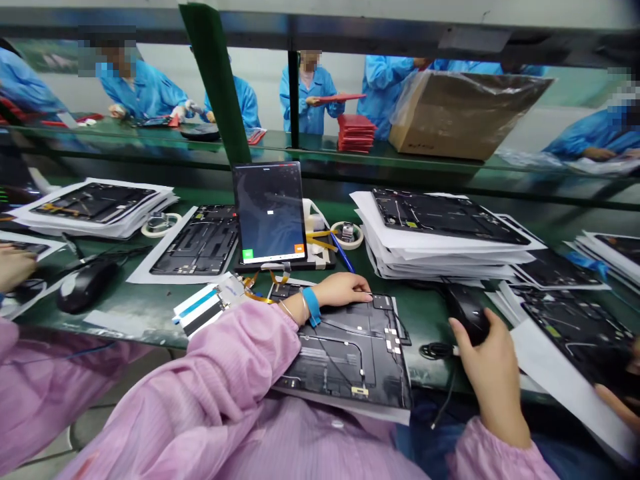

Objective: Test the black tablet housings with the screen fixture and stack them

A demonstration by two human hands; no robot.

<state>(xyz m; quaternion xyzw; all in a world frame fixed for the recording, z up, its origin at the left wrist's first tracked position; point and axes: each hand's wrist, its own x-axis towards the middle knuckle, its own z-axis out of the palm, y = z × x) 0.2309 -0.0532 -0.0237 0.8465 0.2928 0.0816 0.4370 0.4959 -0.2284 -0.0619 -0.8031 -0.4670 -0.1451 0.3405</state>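
My left hand [343, 290], with a blue wristband, rests on the top edge of an open black tablet chassis [350, 353] that lies in front of me; its fingers are curled together, pinching at the board's rim. My right hand [487, 370] is wrapped over a black computer mouse [467, 310] to the right of the chassis. An upright tablet screen [270, 212] stands lit just behind the chassis, joined to it by orange flex cables [260, 290].
Stacks of chassis on white sheets lie at the left [95, 207], right [440, 230] and far right [575, 327]. Another person's hand [15, 267] and mouse [85, 285] are at the left. Tape rolls [159, 223], a cardboard box [465, 113] and blue-coated workers are behind.
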